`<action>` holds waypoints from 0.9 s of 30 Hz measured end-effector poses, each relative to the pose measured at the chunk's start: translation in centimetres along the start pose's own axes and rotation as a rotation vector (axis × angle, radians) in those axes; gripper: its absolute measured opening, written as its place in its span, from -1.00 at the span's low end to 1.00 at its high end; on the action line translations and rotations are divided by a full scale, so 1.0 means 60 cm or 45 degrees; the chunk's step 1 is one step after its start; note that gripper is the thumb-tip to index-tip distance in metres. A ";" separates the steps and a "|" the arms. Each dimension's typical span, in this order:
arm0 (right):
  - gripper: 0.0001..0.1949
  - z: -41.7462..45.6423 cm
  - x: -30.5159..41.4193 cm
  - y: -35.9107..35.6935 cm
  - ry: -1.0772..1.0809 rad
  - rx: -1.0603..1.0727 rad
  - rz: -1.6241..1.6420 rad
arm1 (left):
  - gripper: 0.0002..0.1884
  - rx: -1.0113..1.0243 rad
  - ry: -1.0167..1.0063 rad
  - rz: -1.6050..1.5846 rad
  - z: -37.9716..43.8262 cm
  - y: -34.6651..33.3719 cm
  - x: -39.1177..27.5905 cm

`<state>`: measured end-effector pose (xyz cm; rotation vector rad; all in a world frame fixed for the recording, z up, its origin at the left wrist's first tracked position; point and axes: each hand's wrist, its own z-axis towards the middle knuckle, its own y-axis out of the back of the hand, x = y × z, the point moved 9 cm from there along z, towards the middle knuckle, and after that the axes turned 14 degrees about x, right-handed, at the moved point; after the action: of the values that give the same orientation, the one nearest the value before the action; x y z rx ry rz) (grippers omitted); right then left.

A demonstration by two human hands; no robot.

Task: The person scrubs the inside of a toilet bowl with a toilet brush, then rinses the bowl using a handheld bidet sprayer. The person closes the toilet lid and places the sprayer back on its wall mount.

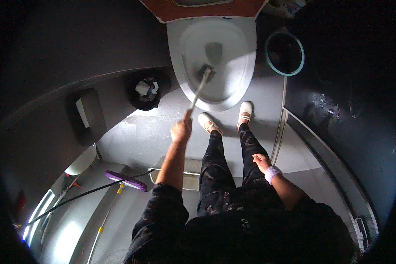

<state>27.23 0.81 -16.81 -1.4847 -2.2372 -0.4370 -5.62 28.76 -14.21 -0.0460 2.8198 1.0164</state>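
My left hand [181, 129] grips the handle of a toilet brush [200, 88], held slantwise over the rim. The dark brush head lies against the inside of the white toilet bowl [235, 79], just below the grey drain opening [214, 52]. A raised reddish-brown seat or lid [204, 12] shows at the top edge. My right hand [261, 161] rests by my right thigh with its fingers curled; it holds nothing that I can see. A pale lilac band [272, 174] circles that wrist.
Left of the toilet stands a dark waste bin [148, 90] with crumpled paper. A light-blue-rimmed bucket [285, 53] is on the right. Behind me are a step stool [191, 181], a purple mop [127, 181] and a black pole [89, 196]. A metal door track [280, 132] crosses the floor.
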 end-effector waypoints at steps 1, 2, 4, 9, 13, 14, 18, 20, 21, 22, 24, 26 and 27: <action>-0.81 -0.003 -0.001 0.000 0.027 0.011 0.024 | -0.51 0.039 -0.003 -0.017 -0.035 -0.038 -0.009; -0.81 -0.006 -0.001 0.001 0.056 0.011 0.051 | -0.51 0.010 0.013 -0.147 -0.068 -0.064 -0.012; -0.78 -0.012 -0.011 -0.002 0.092 0.034 0.107 | -0.51 -0.012 0.043 -0.316 -0.120 -0.096 -0.014; -0.80 -0.015 -0.001 0.003 0.066 0.014 0.023 | -0.53 0.079 0.076 -0.216 -0.170 -0.067 -0.042; -0.81 -0.009 -0.016 0.001 0.050 -0.001 0.111 | -0.56 -0.175 0.114 -0.247 -0.097 0.030 -0.008; -0.82 -0.016 -0.006 0.007 0.015 -0.008 0.095 | -0.56 -0.196 0.139 -0.236 -0.069 0.056 0.002; -0.82 -0.011 -0.041 0.012 0.031 -0.031 0.201 | -0.51 -0.120 0.218 -0.187 0.059 0.132 -0.028; -0.83 -0.008 -0.041 0.012 0.043 -0.012 0.214 | -0.52 -0.362 0.000 -0.185 0.104 0.180 -0.077; -0.83 -0.009 -0.045 0.013 0.043 -0.011 0.221 | -0.53 -0.093 0.144 -0.151 0.150 0.159 -0.090; -0.83 -0.013 -0.047 0.013 0.035 -0.013 0.220 | -0.53 -0.021 0.146 -0.094 0.160 0.154 -0.121; -0.83 -0.018 -0.041 0.013 0.035 -0.011 0.214 | -0.53 0.108 0.171 -0.029 0.166 0.126 -0.150; -0.82 -0.016 -0.039 0.015 0.040 -0.032 0.191 | -0.53 0.180 0.126 -0.033 0.187 0.081 -0.145; -0.82 -0.020 -0.043 0.016 0.031 -0.030 0.195 | -0.55 0.214 0.164 -0.083 0.193 0.064 -0.140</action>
<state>29.17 -1.43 -17.04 -1.6399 -2.0881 -0.4324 3.82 38.91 -19.38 -0.1907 2.9872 0.7870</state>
